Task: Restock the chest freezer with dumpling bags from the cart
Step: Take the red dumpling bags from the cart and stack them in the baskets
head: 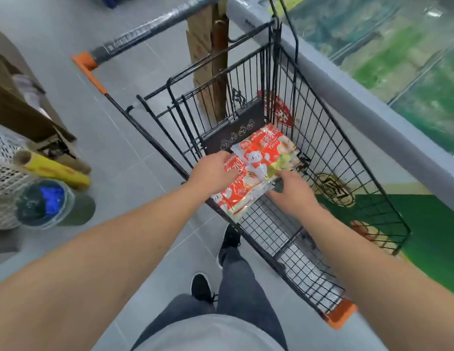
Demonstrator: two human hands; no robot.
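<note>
Pick-up step — both hands are down in the black wire shopping cart [309, 138], gathering red-and-white printed plastic dumpling bags [265, 154]. Left hand [212, 171] lies on the nearer bag [236, 193], fingers curled over its top edge. Right hand [293, 191] is at the bags' lower corner; its fingers are hidden under the palm, so cannot tell if they pinch the plastic. The bags lie overlapping on the cart floor, near the child-seat flap. Next move, likely: secure both bags, lift clear of the wire side, swing right to the grey-rimmed glass-topped chest freezer [347, 97] just beside the cart — its lid looks closed.
</note>
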